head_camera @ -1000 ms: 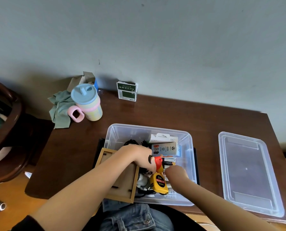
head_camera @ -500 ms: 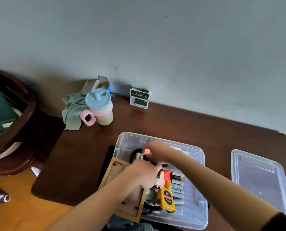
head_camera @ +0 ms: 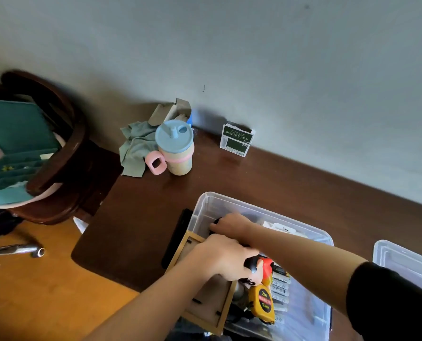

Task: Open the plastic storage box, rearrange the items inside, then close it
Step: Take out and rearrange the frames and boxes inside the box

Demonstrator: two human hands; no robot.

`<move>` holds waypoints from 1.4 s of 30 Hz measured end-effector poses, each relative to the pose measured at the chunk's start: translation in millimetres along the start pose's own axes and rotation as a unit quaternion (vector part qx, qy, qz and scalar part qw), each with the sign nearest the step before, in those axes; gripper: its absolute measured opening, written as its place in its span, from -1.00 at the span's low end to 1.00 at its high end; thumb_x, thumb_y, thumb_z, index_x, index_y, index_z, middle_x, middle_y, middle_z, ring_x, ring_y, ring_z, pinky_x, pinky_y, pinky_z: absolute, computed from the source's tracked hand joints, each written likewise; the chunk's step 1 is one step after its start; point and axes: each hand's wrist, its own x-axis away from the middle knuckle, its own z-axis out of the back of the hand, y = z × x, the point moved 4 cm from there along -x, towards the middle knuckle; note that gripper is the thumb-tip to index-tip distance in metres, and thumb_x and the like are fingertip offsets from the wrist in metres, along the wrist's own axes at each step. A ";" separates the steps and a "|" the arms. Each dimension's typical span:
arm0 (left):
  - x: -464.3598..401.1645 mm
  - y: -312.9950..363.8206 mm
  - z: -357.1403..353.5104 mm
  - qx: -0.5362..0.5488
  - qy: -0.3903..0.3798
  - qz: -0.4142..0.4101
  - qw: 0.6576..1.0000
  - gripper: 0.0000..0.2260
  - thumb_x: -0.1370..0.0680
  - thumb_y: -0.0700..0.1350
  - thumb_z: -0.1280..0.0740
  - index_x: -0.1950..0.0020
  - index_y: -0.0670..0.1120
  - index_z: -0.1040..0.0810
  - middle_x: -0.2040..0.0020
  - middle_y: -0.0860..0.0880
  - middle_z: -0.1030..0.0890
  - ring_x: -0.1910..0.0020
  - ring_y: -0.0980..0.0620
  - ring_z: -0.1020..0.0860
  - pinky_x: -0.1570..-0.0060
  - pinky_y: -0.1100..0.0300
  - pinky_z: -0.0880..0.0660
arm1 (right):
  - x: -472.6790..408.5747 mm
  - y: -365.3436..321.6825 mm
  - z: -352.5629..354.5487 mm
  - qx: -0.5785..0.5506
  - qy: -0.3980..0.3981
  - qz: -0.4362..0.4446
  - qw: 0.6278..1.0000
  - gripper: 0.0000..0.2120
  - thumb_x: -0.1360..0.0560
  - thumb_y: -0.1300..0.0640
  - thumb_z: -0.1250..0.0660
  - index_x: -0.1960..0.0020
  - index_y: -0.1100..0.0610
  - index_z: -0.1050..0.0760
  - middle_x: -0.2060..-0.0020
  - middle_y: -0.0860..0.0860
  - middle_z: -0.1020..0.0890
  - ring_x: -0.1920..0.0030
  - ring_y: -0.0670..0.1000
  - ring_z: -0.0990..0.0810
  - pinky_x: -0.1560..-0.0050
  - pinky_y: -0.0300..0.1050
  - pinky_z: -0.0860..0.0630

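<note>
Clear plastic storage box open on the dark wooden desk, with its lid off and lying on the desk just right of the box. Left hand over the box's near left part, fingers curled around a small figure with a black head and red body, held just above the box's contents. Right hand reaching across into the box's far left corner, fingers bent down onto something black; whether pinched or only touched, cannot tell. Wooden frame propped over the box's left rim, tilted, partly under the left forearm. Inside the box, toward the near side, a yellow tape measure beside a row of batteries; white packaging along the box's far wall. Beyond the box, near the wall: a cup with a blue lid and pink handle, a grey-green cloth just left of the cup, an open cardboard carton behind it, and a small green and white box to the cup's right. Left of the box, off the desk, a dark wooden chair.
</note>
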 end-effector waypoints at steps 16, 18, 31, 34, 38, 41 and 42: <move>-2.0 -1.1 -3.7 -0.024 -0.043 0.011 0.999 -0.48 -0.61 0.17 -0.06 -0.54 0.11 -0.03 -0.29 -0.14 -0.48 -0.07 -0.13 -0.53 0.15 0.14 -0.36 | 10.7 8.9 -6.2 -0.054 0.043 -0.073 0.995 -0.72 -0.61 0.14 -0.06 -0.15 0.23 -0.48 0.02 0.15 -0.64 0.03 0.18 -0.60 0.21 -0.02 -0.39; -3.0 -1.1 -2.9 -0.017 -0.051 0.015 0.998 -0.48 -0.61 0.16 -0.08 -0.54 0.11 -0.04 -0.30 -0.14 -0.47 -0.08 -0.13 -0.53 0.16 0.14 -0.36 | 17.6 11.4 -3.4 -0.069 0.062 -0.095 0.991 -0.74 -0.59 0.15 -0.08 -0.10 0.23 -0.49 0.02 0.16 -0.63 0.04 0.20 -0.59 0.26 -0.05 -0.33; -1.3 3.8 -7.9 -0.028 -0.071 0.018 0.997 -0.48 -0.60 0.15 -0.09 -0.52 0.18 0.00 -0.37 -0.18 -0.39 -0.13 -0.19 -0.51 0.03 0.06 -0.44 | 27.2 14.0 -7.4 -0.103 0.067 -0.146 0.982 -0.75 -0.55 0.18 -0.17 -0.09 0.21 -0.57 -0.03 0.16 -0.63 -0.04 0.17 -0.58 0.18 -0.08 -0.38; -1.6 2.9 -8.1 -0.027 -0.055 0.019 0.998 -0.49 -0.60 0.15 -0.09 -0.52 0.16 -0.03 -0.36 -0.17 -0.41 -0.14 -0.18 -0.51 0.03 0.07 -0.43 | 26.6 15.0 -6.2 -0.114 0.072 -0.135 0.982 -0.78 -0.51 0.21 -0.19 -0.02 0.25 -0.57 0.02 0.19 -0.63 0.06 0.16 -0.56 0.25 -0.11 -0.29; -2.5 2.0 -8.6 -0.034 -0.050 0.025 0.998 -0.47 -0.60 0.17 -0.08 -0.53 0.17 0.00 -0.39 -0.17 -0.38 -0.16 -0.19 -0.50 0.07 0.09 -0.39 | 23.9 14.1 -7.3 -0.098 0.057 -0.129 0.985 -0.80 -0.49 0.23 -0.20 0.02 0.24 -0.59 0.03 0.16 -0.62 0.02 0.17 -0.59 0.27 -0.10 -0.30; -1.9 3.8 -8.6 -0.035 -0.038 0.015 0.999 -0.48 -0.60 0.17 -0.08 -0.53 0.20 0.01 -0.34 -0.17 -0.42 -0.10 -0.17 -0.52 0.12 0.13 -0.37 | 22.1 11.2 -7.5 -0.043 0.077 -0.099 0.991 -0.74 -0.57 0.16 -0.15 -0.09 0.20 -0.58 -0.11 0.13 -0.53 -0.13 0.17 -0.51 0.20 -0.06 -0.32; -1.5 4.4 -8.7 -0.035 -0.034 0.011 0.999 -0.48 -0.60 0.15 -0.09 -0.53 0.20 0.01 -0.31 -0.17 -0.44 -0.08 -0.16 -0.52 0.12 0.13 -0.38 | 21.3 11.0 -7.4 -0.033 0.087 -0.083 0.992 -0.73 -0.58 0.14 -0.14 -0.13 0.20 -0.56 -0.13 0.13 -0.51 -0.16 0.17 -0.48 0.16 -0.04 -0.32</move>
